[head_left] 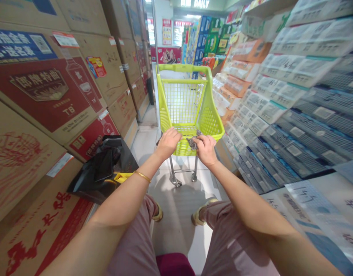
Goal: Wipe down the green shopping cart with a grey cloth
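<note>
A lime-green shopping cart [218, 128] with a plastic lattice basket stands in front of my knees on metal legs with casters. My left hand [169, 142] is closed over the near left part of the basket's rim, with a gold bangle on the wrist. At the near edge, right of the middle, my right hand [205, 147] is closed on a crumpled grey cloth [191, 143]. The cloth lies against the rim, and its far part pokes up past my fingers. The basket's inside shows bare lattice. My fingertips are partly hidden behind the hands.
Tall stacks of cardboard cartons [47, 88] line the left side. Packaged tissue [291, 65] is piled along the right. A black bag [87, 176] with a dark phone-like object [104, 165] sits by my left arm. Below me is a magenta seat [175, 264]; tiled aisle floor [147, 136] runs ahead.
</note>
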Tool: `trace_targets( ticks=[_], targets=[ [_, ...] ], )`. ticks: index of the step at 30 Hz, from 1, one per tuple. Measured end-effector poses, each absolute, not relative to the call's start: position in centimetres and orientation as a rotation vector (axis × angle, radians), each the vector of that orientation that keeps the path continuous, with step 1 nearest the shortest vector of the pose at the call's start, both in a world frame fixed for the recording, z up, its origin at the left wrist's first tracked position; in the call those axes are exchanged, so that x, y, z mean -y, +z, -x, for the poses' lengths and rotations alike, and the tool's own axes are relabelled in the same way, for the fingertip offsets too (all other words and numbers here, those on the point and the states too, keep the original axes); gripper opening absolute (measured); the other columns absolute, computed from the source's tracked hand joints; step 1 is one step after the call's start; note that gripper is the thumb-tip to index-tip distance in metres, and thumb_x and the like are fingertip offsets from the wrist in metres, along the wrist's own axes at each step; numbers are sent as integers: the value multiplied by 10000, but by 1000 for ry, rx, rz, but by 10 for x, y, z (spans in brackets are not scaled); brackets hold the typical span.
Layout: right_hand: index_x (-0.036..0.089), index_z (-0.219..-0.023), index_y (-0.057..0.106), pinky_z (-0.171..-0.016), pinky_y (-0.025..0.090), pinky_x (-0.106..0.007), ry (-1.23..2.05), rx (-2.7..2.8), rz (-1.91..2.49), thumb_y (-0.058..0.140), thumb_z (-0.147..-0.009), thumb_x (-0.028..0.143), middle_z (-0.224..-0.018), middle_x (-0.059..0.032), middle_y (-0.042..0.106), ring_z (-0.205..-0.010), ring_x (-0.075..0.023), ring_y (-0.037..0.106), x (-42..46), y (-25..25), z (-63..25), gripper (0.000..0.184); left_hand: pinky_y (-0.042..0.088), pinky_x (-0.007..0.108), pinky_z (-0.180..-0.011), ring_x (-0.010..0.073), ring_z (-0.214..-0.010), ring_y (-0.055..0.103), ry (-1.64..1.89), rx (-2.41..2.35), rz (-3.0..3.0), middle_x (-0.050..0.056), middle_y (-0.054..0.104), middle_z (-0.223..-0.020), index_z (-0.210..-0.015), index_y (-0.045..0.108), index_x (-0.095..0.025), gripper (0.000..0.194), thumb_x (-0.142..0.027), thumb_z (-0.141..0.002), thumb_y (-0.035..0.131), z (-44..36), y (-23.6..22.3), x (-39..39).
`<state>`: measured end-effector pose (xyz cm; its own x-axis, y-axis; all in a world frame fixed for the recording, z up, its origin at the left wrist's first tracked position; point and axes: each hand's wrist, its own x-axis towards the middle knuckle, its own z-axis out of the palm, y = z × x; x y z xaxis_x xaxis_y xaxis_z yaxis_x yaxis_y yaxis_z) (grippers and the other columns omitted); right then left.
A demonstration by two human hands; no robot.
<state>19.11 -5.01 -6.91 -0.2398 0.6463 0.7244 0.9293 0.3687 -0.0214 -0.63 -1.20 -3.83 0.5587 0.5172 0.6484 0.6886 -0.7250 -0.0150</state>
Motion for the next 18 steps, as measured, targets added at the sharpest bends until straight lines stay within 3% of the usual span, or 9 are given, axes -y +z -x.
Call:
trace_targets(
  ticks=[10, 18],
  targets=[
    [252, -1131, 610, -849, 312, -372, -435, 2252, 1277, 382, -906, 201, -1086, -95, 603, -994, -215, 449, 44, -82, -159, 324, 385, 451, -1025, 184, -973, 547, -1061, 1029, 2527, 64, 590, -877, -887, 567, -160, 296, -249, -945, 291, 4, -45, 16],
    [214, -1067, 613, -836, 307, -337, -543, 2533, 1063, 393, -914, 186, -1061, -75, 632, -1010, -197, 456, 52, -116, -168, 270, 365, 476, -1055, 202, -1100, 532, -1106, 1015, 2464, 87, 604, -981, -956, 562, -153, 258, -229, -941, 317, 1, -60, 9]
  ],
)
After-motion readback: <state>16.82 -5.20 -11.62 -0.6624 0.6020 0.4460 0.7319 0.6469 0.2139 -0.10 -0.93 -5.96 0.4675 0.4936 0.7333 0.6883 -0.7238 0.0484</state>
